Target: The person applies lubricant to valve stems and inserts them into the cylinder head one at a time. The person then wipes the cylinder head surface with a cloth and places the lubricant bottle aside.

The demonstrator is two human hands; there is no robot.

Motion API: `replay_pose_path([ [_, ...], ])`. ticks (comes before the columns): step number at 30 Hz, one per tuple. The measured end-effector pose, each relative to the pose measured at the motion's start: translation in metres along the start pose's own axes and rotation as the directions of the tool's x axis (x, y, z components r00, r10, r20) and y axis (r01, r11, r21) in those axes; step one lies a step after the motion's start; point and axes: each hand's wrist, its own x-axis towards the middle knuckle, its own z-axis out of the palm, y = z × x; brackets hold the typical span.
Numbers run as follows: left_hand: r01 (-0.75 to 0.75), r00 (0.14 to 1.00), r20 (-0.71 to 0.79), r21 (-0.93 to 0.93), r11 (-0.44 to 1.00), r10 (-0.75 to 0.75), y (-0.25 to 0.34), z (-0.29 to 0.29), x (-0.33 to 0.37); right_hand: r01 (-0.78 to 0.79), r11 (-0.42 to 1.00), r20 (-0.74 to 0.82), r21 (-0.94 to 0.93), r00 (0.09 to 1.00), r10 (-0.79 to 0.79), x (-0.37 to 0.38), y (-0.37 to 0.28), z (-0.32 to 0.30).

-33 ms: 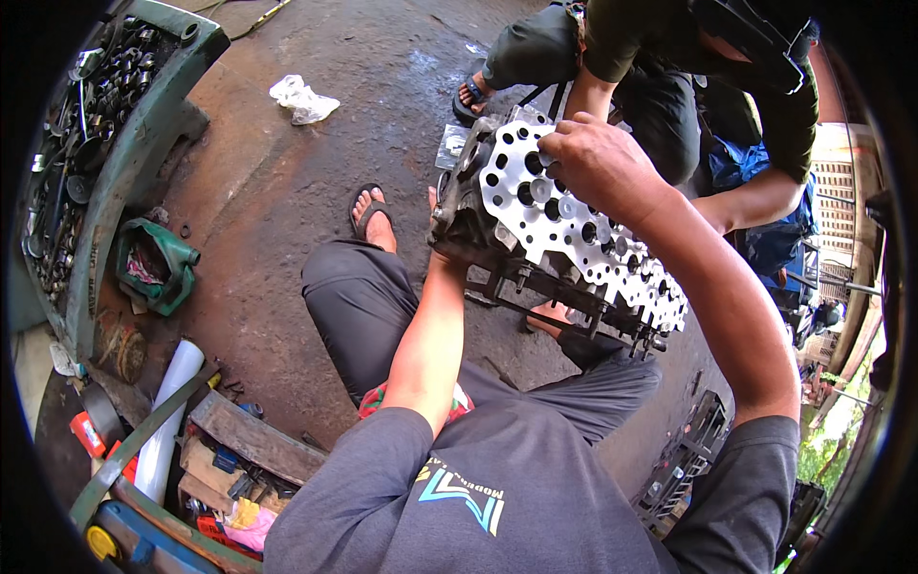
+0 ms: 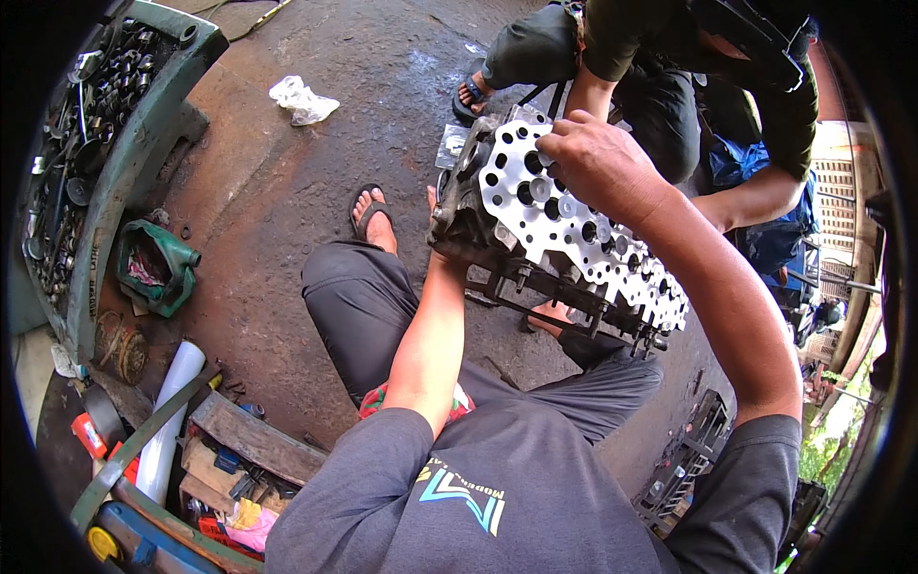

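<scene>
An engine cylinder head (image 2: 507,182) is held up in front of me, its bright machined face upward and pierced with round holes. Several round valve heads (image 2: 567,206) sit in that face. My left hand (image 2: 446,258) grips the dark left end from below; the casting hides most of its fingers. Over the upper part of the face, my right hand (image 2: 595,153) is closed with fingertips pinched near a port. Whatever lies between those fingertips is mostly covered by the hand.
Across from me squats another person (image 2: 708,57), arms reaching behind the cylinder head. A green metal tray (image 2: 158,143) of loose parts stands left, near a cut green jug (image 2: 177,268). A wooden box (image 2: 253,440) of tools lies lower left. White plastic (image 2: 304,100) rests on the floor.
</scene>
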Motion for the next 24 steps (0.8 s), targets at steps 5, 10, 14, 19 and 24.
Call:
replay_pose_path([
  [5, 0.078, 0.945, 0.306, -0.564, 0.822, 0.12, 0.004, 0.004, -0.003, 0.033, 0.999, -0.021, 0.028, 0.999, -0.032, -0.001, 0.003, 0.001],
  [10, -0.074, 0.984, 0.141, -0.234, 0.969, 0.109, 0.003, 0.013, -0.005, -0.038, 0.996, -0.039, 0.086, 0.998, 0.042, -0.004, 0.001, 0.004],
  [14, -0.147, 0.982, -0.004, 0.61, 0.779, 0.189, 0.005, 0.014, -0.012, 0.032, 0.999, -0.056, 0.043, 0.998, -0.03, -0.006, 0.006, 0.006],
  [19, -0.128, 0.97, 0.048, 0.934, 0.334, 0.238, 0.01, 0.014, -0.017, 0.173, 0.984, -0.059, -0.042, 0.983, -0.175, 0.0, 0.014, 0.007],
  [24, -0.107, 0.964, 0.069, 0.985, 0.138, 0.258, 0.006, 0.012, -0.018, 0.254, 0.962, -0.05, -0.103, 0.964, -0.26, 0.006, 0.013, 0.002],
])
